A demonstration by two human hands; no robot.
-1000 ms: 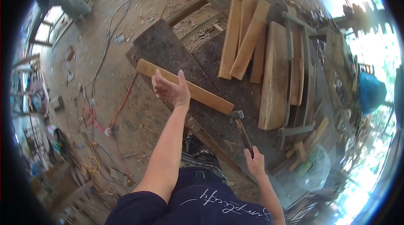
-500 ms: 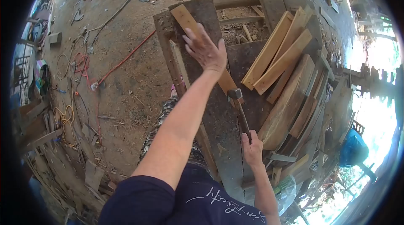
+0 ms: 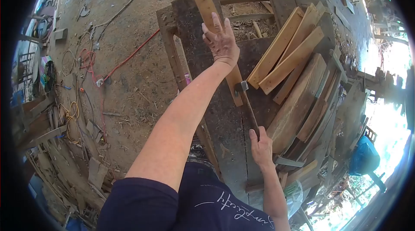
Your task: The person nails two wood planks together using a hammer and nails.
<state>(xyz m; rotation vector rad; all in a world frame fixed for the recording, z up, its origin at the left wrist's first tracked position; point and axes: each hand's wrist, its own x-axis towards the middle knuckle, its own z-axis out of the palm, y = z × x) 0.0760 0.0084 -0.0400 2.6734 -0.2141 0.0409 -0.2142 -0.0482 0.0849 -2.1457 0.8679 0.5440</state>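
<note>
The middle of the narrow plank (image 3: 234, 82) is hidden beneath the left hand (image 3: 222, 43), so that only its two end portions are seen; the plank is laid lengthwise on the dark desk (image 3: 221, 127), its upper end at the far edge. The left hand is held wide, with fingers spread across the wood; whether it is pressed down or held just above cannot be told. The hammer (image 3: 250, 112) is held in the right hand (image 3: 261, 147), by which the butt of the handle is concealed. Part of the plank near its lower end is overlapped by the hammer head, and contact between them cannot be made out. The clear plastic bag (image 3: 295, 196) is partly covered by the right forearm, and the person's legs are largely obscured by the dark shirt (image 3: 207, 205). To the right, loose planks (image 3: 285, 52) are heaped beside a thick board (image 3: 300, 97). Compared with half a second earlier, the plank has been turned, its upper end having been shifted rightward from the desk's far left corner; the left hand has been moved rightward with it.
</note>
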